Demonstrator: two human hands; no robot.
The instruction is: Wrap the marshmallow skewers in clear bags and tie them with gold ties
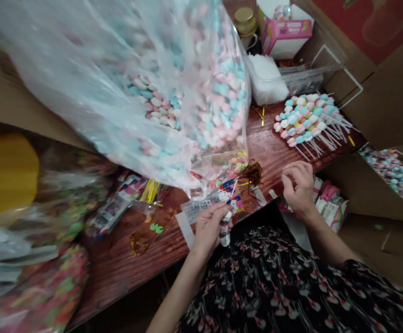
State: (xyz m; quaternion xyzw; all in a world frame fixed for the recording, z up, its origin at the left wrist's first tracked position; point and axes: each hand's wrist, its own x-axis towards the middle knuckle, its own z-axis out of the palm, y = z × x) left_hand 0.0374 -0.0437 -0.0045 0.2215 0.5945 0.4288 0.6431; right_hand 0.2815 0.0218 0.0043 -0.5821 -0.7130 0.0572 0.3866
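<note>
My left hand (210, 226) is closed on a candy stick (225, 237) at the table's front edge. Its pale sweets hang below the fingers, and the thin white stick points up. To the right, my right hand (297, 188) hovers by the table edge with its fingers curled in; what they hold, if anything, is hidden. Beyond the left hand lie a printed wrapper (201, 209) and a bundle of brown-gold ties (252, 173). A large clear bag (114, 111) of pink, blue and white sweets fills the table's middle. Finished candy sticks (307, 119) are heaped on the right.
Bags of colourful gummies (54, 291) lie at left, near yellow ties (150, 190) and green gummies (156, 228). At the back stand a gold-lidded jar (245, 21), a pink box (286, 34) and clear sleeves (267, 78). A cardboard box (371, 185) with candy sticks sits lower right.
</note>
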